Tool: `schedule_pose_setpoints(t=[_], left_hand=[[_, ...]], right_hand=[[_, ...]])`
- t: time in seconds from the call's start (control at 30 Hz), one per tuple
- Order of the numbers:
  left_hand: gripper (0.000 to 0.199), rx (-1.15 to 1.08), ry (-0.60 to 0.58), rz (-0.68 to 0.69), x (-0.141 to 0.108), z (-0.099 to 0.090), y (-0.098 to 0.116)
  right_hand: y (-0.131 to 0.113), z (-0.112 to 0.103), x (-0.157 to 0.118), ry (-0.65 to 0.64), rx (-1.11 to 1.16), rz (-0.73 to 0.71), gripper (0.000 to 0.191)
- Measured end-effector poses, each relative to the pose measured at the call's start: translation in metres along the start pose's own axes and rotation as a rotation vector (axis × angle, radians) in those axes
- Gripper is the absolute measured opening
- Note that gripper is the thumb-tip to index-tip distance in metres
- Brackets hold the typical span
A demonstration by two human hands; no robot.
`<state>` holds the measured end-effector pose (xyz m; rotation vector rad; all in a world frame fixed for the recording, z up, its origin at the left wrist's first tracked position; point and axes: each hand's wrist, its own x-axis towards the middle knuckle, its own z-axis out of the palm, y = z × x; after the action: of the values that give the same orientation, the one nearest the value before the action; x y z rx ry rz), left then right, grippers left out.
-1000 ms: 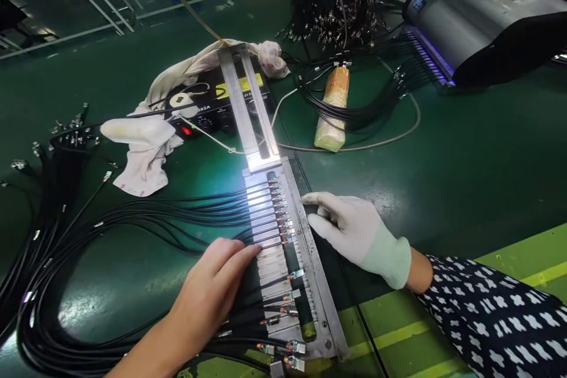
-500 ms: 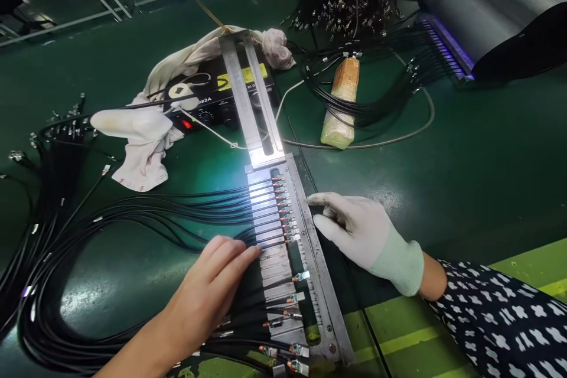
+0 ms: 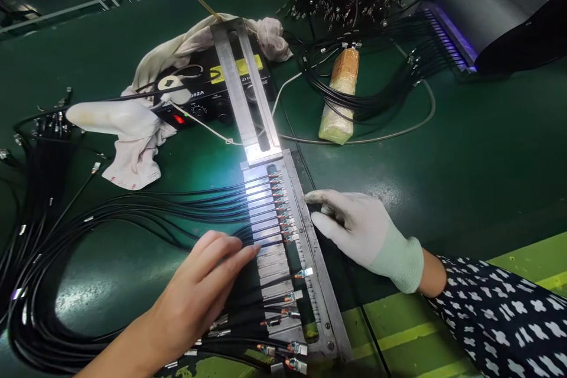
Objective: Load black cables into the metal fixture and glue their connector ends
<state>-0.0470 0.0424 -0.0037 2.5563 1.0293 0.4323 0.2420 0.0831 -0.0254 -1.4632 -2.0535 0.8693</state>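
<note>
My bare left hand (image 3: 201, 283) has its fingers closed on a black cable (image 3: 268, 243) at the slotted metal fixture (image 3: 334, 319); its thumb is mostly hidden. Several cables lie side by side across the upper slots, their metal connectors (image 3: 283, 212) lined up along the inner gap. Farther down the fixture, a single connector (image 3: 305, 273) sits apart from others lying loosely near the bottom. My gloved right hand (image 3: 358, 227) touches the fixture's right edge with index finger and thumb spread, nothing between them.
Beyond the fixture stand a slotted metal bracket (image 3: 237, 80) and a black control box (image 3: 221, 109) with cloth draped round it. A wrapped block (image 3: 340, 97) rests on cables. At upper right, a grey machine (image 3: 491, 6) glows purple; cable bundles (image 3: 39, 307) curve along the left.
The view has shifted slightly, so the bracket, box and cables appear a little farther left and up. Both hands keep nearly the same places at the fixture.
</note>
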Motion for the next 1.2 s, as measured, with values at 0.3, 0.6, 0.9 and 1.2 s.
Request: schedule_pose_setpoints(t=[0.3,0.6,0.9,1.2], left_hand=[[0.049,0.076,0.015,0.048,0.002,-0.001,0.006],[0.039,-0.085,0.058,-0.092,0.003,0.01,0.001],[0.049,0.364,0.091,-0.037,-0.026,0.029,0.002],[0.018,0.021,-0.002,-0.193,0.041,0.017,0.023]], right_hand=[[0.0,-0.001,-0.001,-0.008,0.02,-0.001,0.02],[0.002,0.001,-0.001,0.025,0.004,-0.023,0.019],[0.002,0.002,-0.001,0.017,-0.013,-0.027,0.019],[0.004,0.002,-0.001,0.03,-0.005,-0.049,0.018]])
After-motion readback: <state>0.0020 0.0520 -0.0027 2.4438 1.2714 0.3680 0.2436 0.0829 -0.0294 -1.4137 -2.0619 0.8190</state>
